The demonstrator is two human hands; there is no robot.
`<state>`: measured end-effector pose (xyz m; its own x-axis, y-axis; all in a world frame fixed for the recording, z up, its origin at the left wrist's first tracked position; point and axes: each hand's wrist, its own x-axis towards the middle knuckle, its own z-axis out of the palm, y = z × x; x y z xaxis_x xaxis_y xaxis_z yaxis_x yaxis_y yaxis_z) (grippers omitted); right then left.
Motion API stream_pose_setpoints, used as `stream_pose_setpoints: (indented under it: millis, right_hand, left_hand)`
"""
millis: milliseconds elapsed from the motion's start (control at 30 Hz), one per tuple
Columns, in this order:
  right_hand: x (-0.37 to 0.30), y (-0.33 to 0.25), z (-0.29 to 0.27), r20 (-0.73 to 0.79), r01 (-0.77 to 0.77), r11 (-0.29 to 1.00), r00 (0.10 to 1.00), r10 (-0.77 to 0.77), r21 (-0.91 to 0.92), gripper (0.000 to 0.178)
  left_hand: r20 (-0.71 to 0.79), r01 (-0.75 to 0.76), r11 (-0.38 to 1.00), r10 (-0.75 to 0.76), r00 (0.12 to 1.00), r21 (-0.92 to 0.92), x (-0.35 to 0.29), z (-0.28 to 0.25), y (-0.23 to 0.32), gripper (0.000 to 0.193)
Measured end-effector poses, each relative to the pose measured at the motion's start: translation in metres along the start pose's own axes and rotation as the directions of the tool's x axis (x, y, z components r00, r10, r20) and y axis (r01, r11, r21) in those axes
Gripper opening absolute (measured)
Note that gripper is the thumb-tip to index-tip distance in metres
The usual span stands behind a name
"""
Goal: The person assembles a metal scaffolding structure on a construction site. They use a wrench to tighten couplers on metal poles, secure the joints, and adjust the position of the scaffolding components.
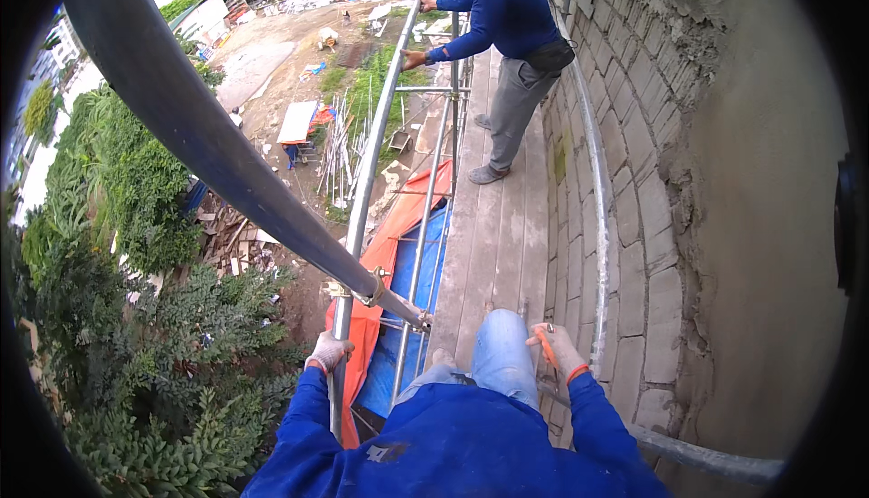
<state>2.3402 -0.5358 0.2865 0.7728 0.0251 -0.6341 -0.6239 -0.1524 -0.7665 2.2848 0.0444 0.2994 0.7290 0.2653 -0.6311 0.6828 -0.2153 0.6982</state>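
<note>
My left hand (329,351), in a whitish work glove, is wrapped round a grey metal scaffold rail (372,154) along the left side of the planks. To the right, beside my bent knee, my gloved right hand (561,350) is closed, with a slim orange object (545,344) at its fingers; its kind is unclear. A clamp (373,288) joins a thick dark pipe (226,172) to the rail, just ahead of my left hand. Below me runs a walkway of wooden planks (498,226).
Ahead on the planks stands a co-worker (502,23) in blue, both hands at the rail. A block wall (625,217) and a curved pipe (593,181) bound the right side. Far below lie orange tarp (362,353), blue tarp (389,367), trees (136,172) and ground.
</note>
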Motion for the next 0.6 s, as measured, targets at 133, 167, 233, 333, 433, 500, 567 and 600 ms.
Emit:
stream_pose_setpoints:
  millis: [133, 167, 233, 333, 433, 500, 567, 600]
  right_hand:
    - [0.068, -0.102, 0.051, 0.079, 0.086, 0.993, 0.994, -0.08, -0.075, 0.029]
    - [0.094, -0.116, 0.072, 0.122, 0.145, 0.987, 0.983, -0.136, -0.067, 0.03]
    - [0.141, -0.141, 0.113, 0.213, 0.202, 0.979, 0.957, -0.197, -0.002, 0.03]
    - [0.189, -0.193, 0.189, 0.381, 0.066, 0.998, 0.923, -0.06, 0.0, 0.044]
    - [0.218, -0.236, 0.285, 0.6, -0.058, 0.998, 0.798, 0.048, -0.002, 0.057]
    - [0.268, -0.233, 0.301, 0.657, -0.252, 0.966, 0.739, 0.151, 0.061, 0.058]
    - [0.31, -0.229, 0.333, 0.809, -0.436, 0.888, 0.57, 0.146, 0.148, 0.061]
    - [0.317, -0.233, 0.346, 0.758, -0.298, 0.944, 0.646, 0.091, 0.141, 0.065]
  left_hand:
    - [0.009, -0.002, 1.0, 0.002, 1.0, -0.016, 0.008, 0.004, 0.052, 0.026]
    - [0.012, 0.012, 0.999, -0.011, 1.0, -0.05, 0.018, 0.004, 0.056, 0.023]
    - [0.013, -0.029, 0.999, 0.029, 0.999, -0.045, 0.033, 0.007, 0.074, 0.02]
    - [0.127, -0.211, 0.973, 0.199, 0.972, 0.088, 0.075, -0.002, 0.069, 0.03]
    - [-0.01, -0.337, 0.941, 0.337, 0.942, -0.043, 0.115, -0.049, -0.011, 0.034]
    - [0.134, -0.344, 0.935, 0.354, 0.926, -0.087, 0.137, -0.022, 0.034, 0.034]
    - [0.145, -0.265, 0.961, 0.274, 0.951, -0.081, 0.14, -0.005, 0.094, 0.041]
    - [0.097, -0.226, 0.974, 0.226, 0.969, -0.013, 0.135, 0.008, 0.127, 0.051]
